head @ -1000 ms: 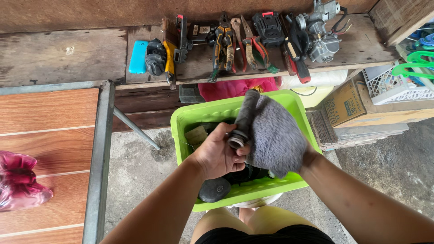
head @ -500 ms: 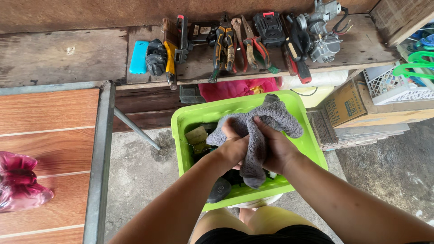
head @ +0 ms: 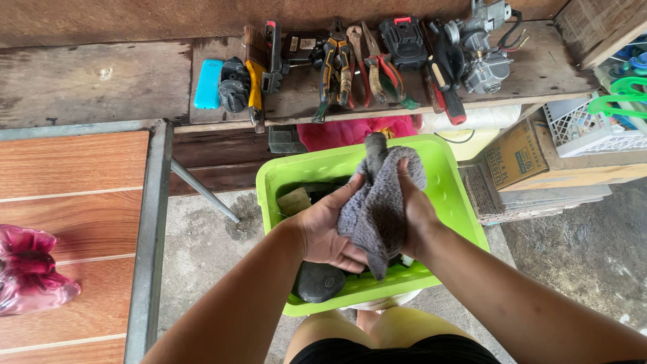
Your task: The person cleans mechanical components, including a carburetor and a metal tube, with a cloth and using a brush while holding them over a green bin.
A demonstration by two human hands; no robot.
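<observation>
Over a lime green plastic bin, both hands hold a dark rubber handgrip wrapped in a grey cloth. My left hand cups the lower end of the grip from the left, under the cloth. My right hand presses the cloth around the grip from the right. Only the grip's far tip sticks out above the cloth. Dark parts, a round black cap and a tan tag lie inside the bin.
A wooden shelf at the back carries pliers, a battery pack, a carburettor and a blue case. A wood-topped metal-edged table with a pink bag stands left. Cardboard boxes and a white basket sit right.
The cloth went from draped over my right hand to bunched around the grip by both hands. The grip's tip now shows above the cloth again.
</observation>
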